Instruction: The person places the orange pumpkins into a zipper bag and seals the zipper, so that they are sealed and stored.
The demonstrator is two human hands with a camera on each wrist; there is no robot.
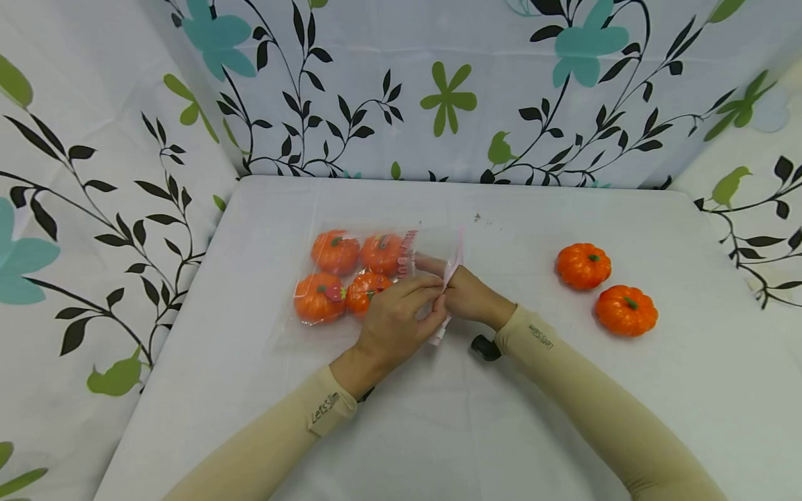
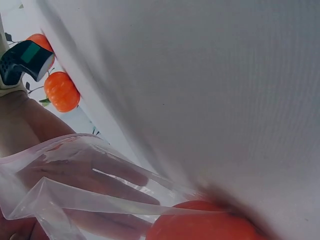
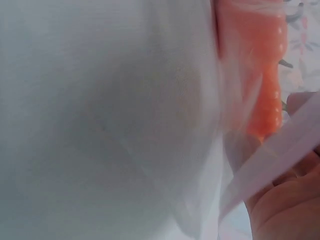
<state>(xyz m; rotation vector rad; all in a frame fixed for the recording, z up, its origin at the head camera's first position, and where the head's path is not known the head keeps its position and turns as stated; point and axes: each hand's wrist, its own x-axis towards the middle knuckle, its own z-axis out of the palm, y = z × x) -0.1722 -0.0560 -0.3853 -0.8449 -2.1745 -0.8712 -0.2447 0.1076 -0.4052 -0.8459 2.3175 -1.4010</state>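
Observation:
A clear zip bag point(image 1: 432, 240) lies on the table with several small orange toy pumpkins point(image 1: 335, 252) inside. My left hand point(image 1: 391, 316) pinches the bag's pink-edged mouth between thumb and fingers. Through that opening my right hand point(image 1: 466, 296) reaches into the bag. In the left wrist view the right hand point(image 2: 105, 192) shows through the plastic, its fingers extended towards a pumpkin point(image 2: 200, 222). Whether they touch it, I cannot tell. Orange pumpkins point(image 3: 265, 100) also show beside the bag's edge in the right wrist view, partly blurred by plastic.
Two more orange pumpkins, one farther back point(image 1: 583, 266) and one nearer point(image 1: 626, 310), sit outside the bag on the right of the white table point(image 1: 401, 431). A patterned curtain point(image 1: 376, 42) hangs along the back and sides. A black wrist device point(image 1: 485, 348) sits below the right wrist.

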